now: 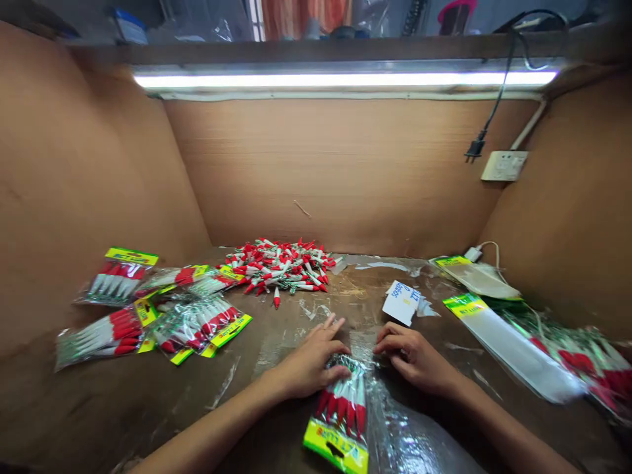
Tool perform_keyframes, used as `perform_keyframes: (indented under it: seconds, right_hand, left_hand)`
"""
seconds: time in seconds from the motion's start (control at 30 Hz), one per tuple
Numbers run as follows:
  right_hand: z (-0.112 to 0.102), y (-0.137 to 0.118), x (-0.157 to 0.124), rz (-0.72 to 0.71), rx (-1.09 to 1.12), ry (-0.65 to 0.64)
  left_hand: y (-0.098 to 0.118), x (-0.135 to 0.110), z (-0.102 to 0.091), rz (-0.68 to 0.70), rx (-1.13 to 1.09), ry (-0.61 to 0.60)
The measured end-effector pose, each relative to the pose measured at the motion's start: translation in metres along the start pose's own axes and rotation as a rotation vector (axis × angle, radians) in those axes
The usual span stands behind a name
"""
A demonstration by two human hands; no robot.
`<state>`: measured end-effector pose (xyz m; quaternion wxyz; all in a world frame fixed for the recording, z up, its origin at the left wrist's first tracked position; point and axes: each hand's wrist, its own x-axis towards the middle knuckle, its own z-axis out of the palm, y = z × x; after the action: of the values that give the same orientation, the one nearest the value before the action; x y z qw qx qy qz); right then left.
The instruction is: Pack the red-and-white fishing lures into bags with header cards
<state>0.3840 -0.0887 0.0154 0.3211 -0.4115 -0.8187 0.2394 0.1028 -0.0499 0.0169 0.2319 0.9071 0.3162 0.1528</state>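
Note:
A clear packet of red-and-white fishing lures (344,408) with a yellow-green header lies at the front, header towards me. My left hand (318,359) rests over its far end, fingers stretched out and apart, thumb on the plastic. To the right of the packet, my right hand (413,359) is just above the table, fingers curled in towards the thumb. Whatever those fingers may hold is hidden. Beyond the hands, a loose heap of red-and-white lures (286,266) lies near the back panel.
Filled lure packets (197,322) are piled at the left. Flat clear bags with green headers (513,349) lie right, beside more lures (587,359). A white printed card (401,303) lies behind my right hand. A plug (475,146) hangs by the socket (504,166).

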Motion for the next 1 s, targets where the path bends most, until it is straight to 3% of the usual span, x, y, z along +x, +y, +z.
perform_keyframes:
  seconds: [0.13, 0.2, 0.23, 0.3, 0.37, 0.43, 0.5, 0.6, 0.73, 0.87, 1.0]
  right_hand:
    - [0.003, 0.003, 0.0, 0.033, -0.005, 0.003]
    - [0.004, 0.006, 0.0, 0.041, -0.006, 0.002]
    - [0.004, 0.007, 0.0, 0.043, -0.009, 0.0]
    - [0.004, 0.009, 0.0, 0.046, -0.022, -0.016]
    - [0.005, 0.012, 0.0, 0.048, -0.045, -0.027]
    - [0.007, 0.014, -0.001, 0.044, -0.067, -0.026]
    - [0.012, 0.015, -0.001, 0.034, -0.083, -0.013]
    - [0.021, 0.016, 0.004, 0.024, -0.108, 0.004]
    - [0.022, 0.016, 0.031, 0.06, -0.309, 0.03]
    - [0.0, 0.029, 0.06, 0.249, -0.73, 0.095]
    - [-0.02, 0.049, 0.06, 0.416, -1.002, 0.084]
  left_hand:
    - [0.009, -0.013, -0.012, -0.09, -0.386, -0.023]
    - [-0.002, -0.026, -0.04, -0.195, -0.513, 0.061]
    - [-0.011, -0.034, -0.06, -0.246, -0.499, 0.161]
    - [-0.036, -0.055, -0.112, -0.376, -0.327, 0.45]
    - [-0.063, -0.079, -0.166, -0.578, 0.045, 0.751]
    - [-0.085, -0.101, -0.209, -0.671, 0.188, 0.871]
    - [-0.098, -0.117, -0.229, -0.724, 0.31, 0.918]
    - [-0.104, -0.117, -0.219, -0.696, 0.44, 0.892]
    - [-0.094, -0.073, -0.167, -0.537, 0.446, 0.679]
    - [-0.064, -0.024, -0.116, -0.329, 0.419, 0.518]
    - [-0.042, -0.009, -0.079, -0.125, 0.386, 0.469]
